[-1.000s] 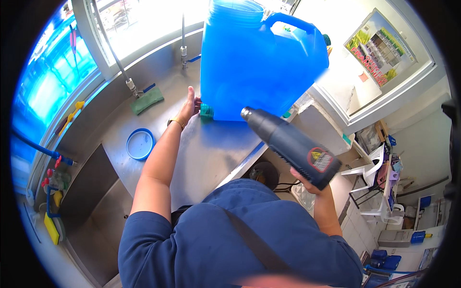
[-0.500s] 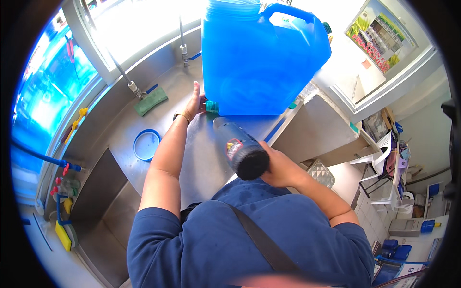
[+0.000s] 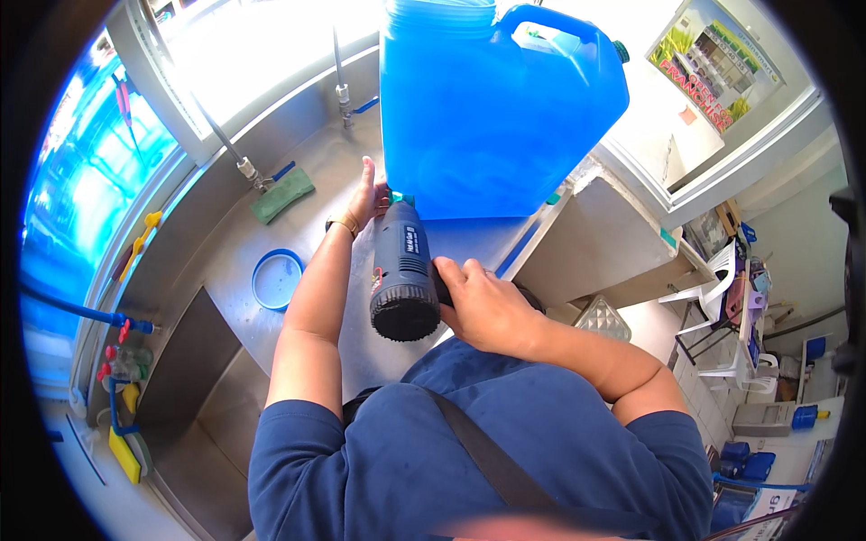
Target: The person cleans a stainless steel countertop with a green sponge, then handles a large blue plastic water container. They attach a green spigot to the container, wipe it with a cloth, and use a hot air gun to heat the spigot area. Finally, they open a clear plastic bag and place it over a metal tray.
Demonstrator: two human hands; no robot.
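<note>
My right hand is wrapped around the handle of a dark blue heat gun. Its nozzle is up against a green capped outlet low on the left side of a large translucent blue water jug. Beside that outlet is my left hand, thumb stretched upward and fingers reaching behind the green cap, partly hidden. Upright on the steel counter, the jug has a handle at its upper right and a dark green cap on its right corner.
A green scouring pad and a round blue-rimmed lid lie on the steel counter. Two taps stand at the back, one a metal tap. A sink basin is at lower left. White chairs stand farther right.
The heat gun has swung left and turned more upright, bringing its nozzle to the green outlet. My right hand moved left with it. My left hand has barely moved.
</note>
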